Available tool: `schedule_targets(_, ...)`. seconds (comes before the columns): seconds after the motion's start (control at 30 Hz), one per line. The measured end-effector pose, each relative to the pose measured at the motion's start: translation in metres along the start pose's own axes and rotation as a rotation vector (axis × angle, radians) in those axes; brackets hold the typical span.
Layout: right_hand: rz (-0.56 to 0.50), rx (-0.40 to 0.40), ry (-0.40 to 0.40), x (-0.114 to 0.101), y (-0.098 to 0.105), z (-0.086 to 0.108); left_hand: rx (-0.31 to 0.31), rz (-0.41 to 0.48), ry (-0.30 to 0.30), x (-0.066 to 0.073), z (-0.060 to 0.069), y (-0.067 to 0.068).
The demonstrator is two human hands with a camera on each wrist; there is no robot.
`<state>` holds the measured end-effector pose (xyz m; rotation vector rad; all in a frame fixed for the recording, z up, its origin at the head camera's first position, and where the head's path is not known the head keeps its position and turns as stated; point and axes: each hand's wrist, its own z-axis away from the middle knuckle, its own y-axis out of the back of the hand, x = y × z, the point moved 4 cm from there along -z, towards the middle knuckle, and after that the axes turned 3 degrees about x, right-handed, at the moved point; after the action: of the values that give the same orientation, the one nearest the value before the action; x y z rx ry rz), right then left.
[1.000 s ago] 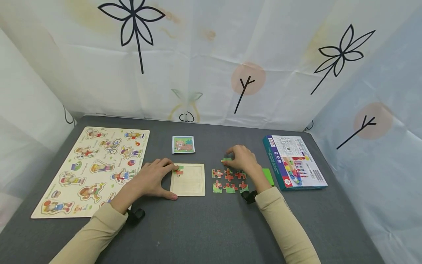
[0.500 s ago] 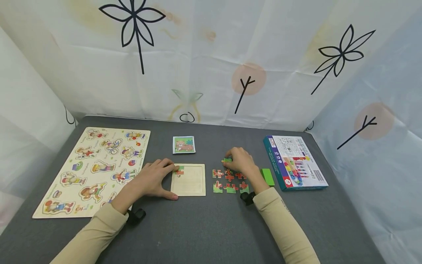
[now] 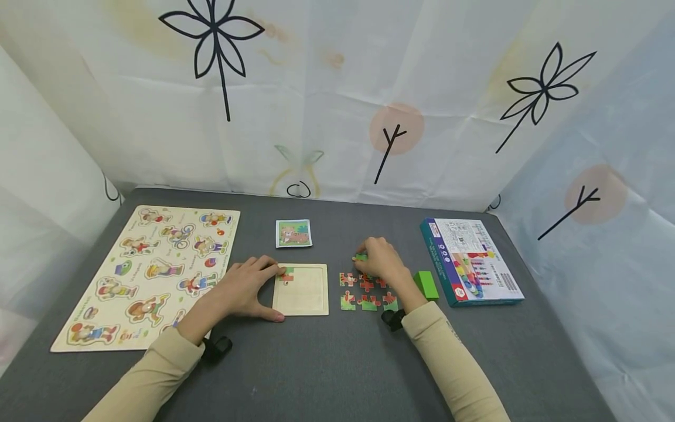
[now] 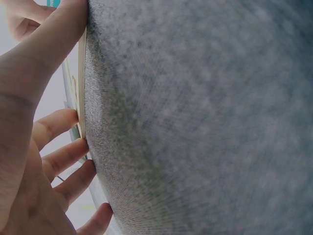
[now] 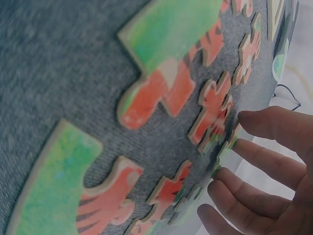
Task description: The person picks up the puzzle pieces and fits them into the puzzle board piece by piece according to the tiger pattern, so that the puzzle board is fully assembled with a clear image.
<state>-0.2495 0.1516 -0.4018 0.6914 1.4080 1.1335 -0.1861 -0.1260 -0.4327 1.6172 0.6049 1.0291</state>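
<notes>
The left hand [image 3: 245, 290] rests at the left side of a square wooden tray [image 3: 308, 299], thumb and fingers spread along its edge. In the left wrist view that hand [image 4: 36, 142] has fairly straight fingers against the edge and table. One red-and-green puzzle piece [image 3: 287, 275] lies in the tray's top left corner. The right hand [image 3: 384, 258] pinches a green-edged piece [image 3: 360, 257] at the back of a group of loose pieces [image 3: 369, 302]. Seen from the right wrist, the hand [image 5: 269, 171] is low beyond the pieces, its contact partly hidden.
A large illustrated board [image 3: 166, 266] lies at the left. Behind the tray is a small picture card [image 3: 293, 233]. A green block [image 3: 426, 285] and a boxed set [image 3: 474, 261] are on the right. White patterned cloth [image 3: 316, 88] surrounds the table's back and sides.
My right hand has shifted slightly left, with the green-edged piece at its fingertips, and uncovered more of the green block. My left hand stays at the tray.
</notes>
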Motion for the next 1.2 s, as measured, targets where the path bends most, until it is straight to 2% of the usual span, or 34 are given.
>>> schedule_targets(0.13, -0.014, 0.01, 0.018, -0.007, 0.001, 0.002, -0.005, -0.005, 0.003, -0.001, 0.001, 0.0)
schedule_targets(0.37, -0.032, 0.04, 0.097, -0.023, -0.002, 0.005, -0.01, 0.004, 0.01, -0.002, 0.002, -0.002)
schedule_targets(0.53, -0.048, 0.03, 0.142, -0.038, -0.009, 0.006, -0.017, 0.007, 0.014, -0.003, 0.002, -0.004)
schedule_targets(0.97, 0.009, 0.024, 0.245, -0.079, -0.026, 0.005, 0.0, -0.007, 0.005, -0.003, 0.0, -0.004)
schedule_targets(1.2, 0.026, -0.02, 0.26, -0.096, -0.038, 0.003, -0.006, 0.0, 0.005, -0.003, -0.001, -0.003)
